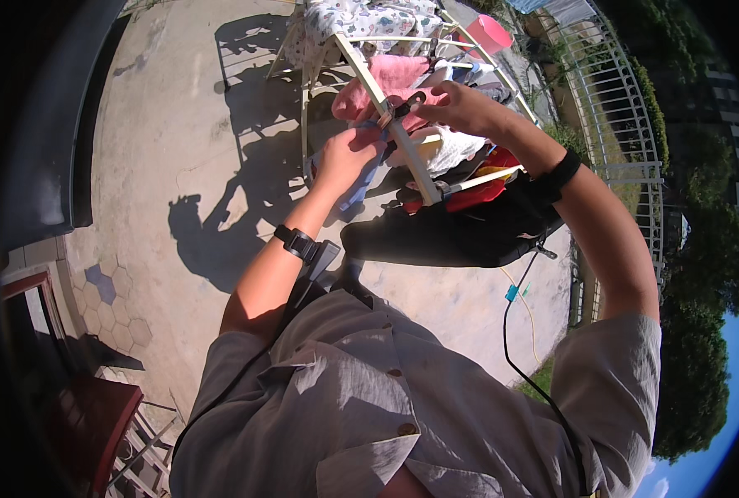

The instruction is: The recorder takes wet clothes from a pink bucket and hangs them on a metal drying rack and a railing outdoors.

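Note:
A pale metal drying rack (416, 163) stands before me, hung with clothes. My left hand (352, 155) pinches a blue cloth (358, 190) beside the rack's near bar. My right hand (447, 109) is at a dark clip (414, 101) near that bar, fingers curved; whether it grips the clip is unclear. Pink cloth (400, 70) hangs just behind the clip. White textured cloth (453, 149), a red and yellow garment (494, 171) and a black garment (431, 239) hang nearer the right side. A patterned cloth (382, 22) drapes over the far part of the rack.
A pink bucket (489, 34) stands beyond the rack. White metal fencing (618, 106) runs along the right. A dark panel (45, 124) is at the left, and a dark red object (95, 423) at lower left. Cables (507, 324) hang near my right side.

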A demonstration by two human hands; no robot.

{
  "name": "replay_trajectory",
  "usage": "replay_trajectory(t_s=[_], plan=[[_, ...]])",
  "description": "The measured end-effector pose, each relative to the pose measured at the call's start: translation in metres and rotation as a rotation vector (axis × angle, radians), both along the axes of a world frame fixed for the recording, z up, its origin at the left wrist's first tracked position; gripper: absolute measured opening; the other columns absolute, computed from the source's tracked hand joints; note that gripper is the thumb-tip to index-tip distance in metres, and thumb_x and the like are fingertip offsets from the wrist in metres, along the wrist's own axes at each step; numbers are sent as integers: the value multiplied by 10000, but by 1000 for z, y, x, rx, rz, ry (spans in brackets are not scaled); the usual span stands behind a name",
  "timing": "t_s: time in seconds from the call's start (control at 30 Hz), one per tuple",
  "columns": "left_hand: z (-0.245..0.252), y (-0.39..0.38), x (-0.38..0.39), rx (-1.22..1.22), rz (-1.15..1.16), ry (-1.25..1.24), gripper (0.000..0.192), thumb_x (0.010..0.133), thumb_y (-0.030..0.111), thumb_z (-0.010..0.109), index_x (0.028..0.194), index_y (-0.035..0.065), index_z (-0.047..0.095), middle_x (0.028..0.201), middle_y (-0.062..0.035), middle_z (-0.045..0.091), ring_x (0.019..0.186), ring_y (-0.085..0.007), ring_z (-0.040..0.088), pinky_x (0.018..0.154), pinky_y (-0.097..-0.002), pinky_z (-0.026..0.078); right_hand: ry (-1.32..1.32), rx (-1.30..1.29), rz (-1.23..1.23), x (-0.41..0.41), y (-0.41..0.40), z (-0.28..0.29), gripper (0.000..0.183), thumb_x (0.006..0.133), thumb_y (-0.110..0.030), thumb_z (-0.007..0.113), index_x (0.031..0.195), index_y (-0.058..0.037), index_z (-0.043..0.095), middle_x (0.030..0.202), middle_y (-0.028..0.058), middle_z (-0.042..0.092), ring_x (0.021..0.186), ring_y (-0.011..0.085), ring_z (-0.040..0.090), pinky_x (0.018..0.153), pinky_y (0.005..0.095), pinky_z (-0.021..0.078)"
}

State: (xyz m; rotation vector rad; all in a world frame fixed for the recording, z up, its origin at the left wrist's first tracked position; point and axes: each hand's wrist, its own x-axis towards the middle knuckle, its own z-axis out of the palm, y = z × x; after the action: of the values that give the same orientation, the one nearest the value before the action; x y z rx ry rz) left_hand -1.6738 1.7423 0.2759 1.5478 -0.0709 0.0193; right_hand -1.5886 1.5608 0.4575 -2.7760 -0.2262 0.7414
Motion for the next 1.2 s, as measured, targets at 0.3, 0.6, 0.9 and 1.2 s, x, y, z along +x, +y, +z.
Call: replay_trajectory(t_s=[0.3,0.6,0.9,1.2], plan=[[-67,22,-26,-85,-200,279,335,910,107,700,1204,-36,628,1087,-131,714,986,-180,677,852,-296,535,-134,133,-152,-62,-74,128,545,967,-396,654,1296,30,567,1122,128,677,1012,172,644,875,307,509],[-67,33,-20,168,-153,151,325,876,99,731,1175,-3,657,1011,-124,728,948,-197,699,854,-302,543,-207,341,-605,-185,-205,196,440,1010,-355,595,1308,-31,576,1127,72,680,1049,160,640,905,316,495],[-27,20,24,373,-10,-109,564,840,173,771,1327,17,533,1233,-199,654,1155,-326,634,961,-414,504,-195,565,-1091,-334,-287,110,410,1012,-324,588,1282,-15,574,1092,113,697,1019,208,673,859,346,531],[-32,34,38,173,93,-37,325,905,20,620,1229,0,606,1147,-141,694,1035,-224,682,916,-312,526,91,760,-1279,-427,-356,-59,383,1001,-277,597,1241,21,569,1099,162,696,1002,262,690,857,384,565]])
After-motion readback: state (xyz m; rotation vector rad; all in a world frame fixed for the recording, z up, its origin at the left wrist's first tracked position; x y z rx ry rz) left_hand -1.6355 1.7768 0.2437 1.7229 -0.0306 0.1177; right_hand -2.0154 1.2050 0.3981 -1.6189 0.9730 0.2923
